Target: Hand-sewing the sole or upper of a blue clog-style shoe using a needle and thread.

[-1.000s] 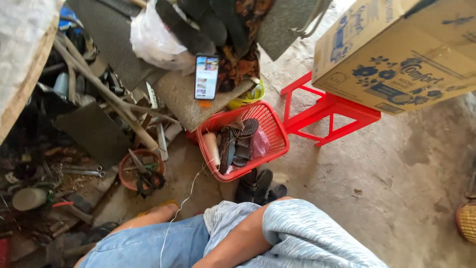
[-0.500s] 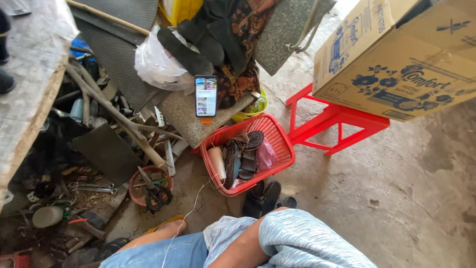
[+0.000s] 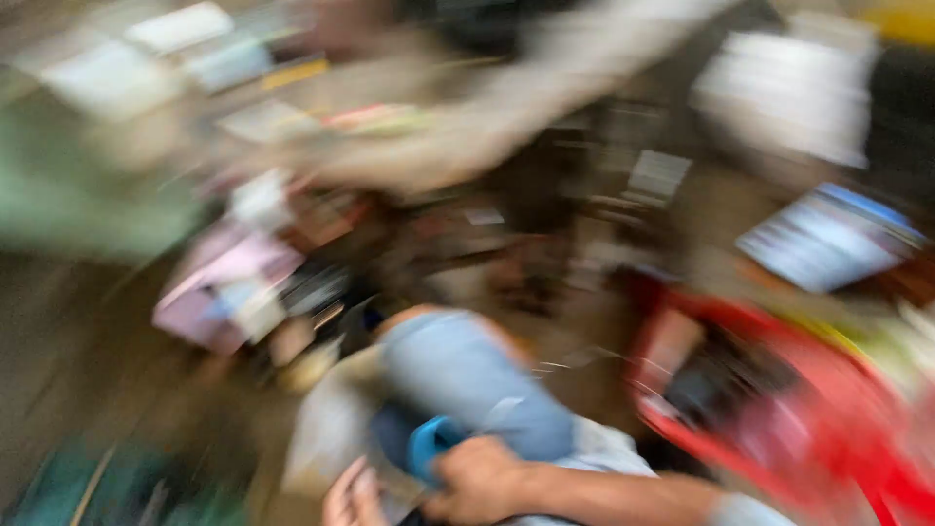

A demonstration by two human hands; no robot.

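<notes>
Blurred head view: hand on a blue object at the lower frame edge.
Right hand (image 3: 479, 479) grips blue object (image 3: 429, 446) beside denim-clad knee (image 3: 467, 375); red basket (image 3: 779, 409) lies right; lit phone (image 3: 828, 239) beyond.

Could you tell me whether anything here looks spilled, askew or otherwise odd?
The picture is heavily motion-blurred, so little can be judged. The red basket sits on the floor at lower right, its contents unclear. One hand grips a blue object by the knee. No spill or damage can be made out.
</notes>
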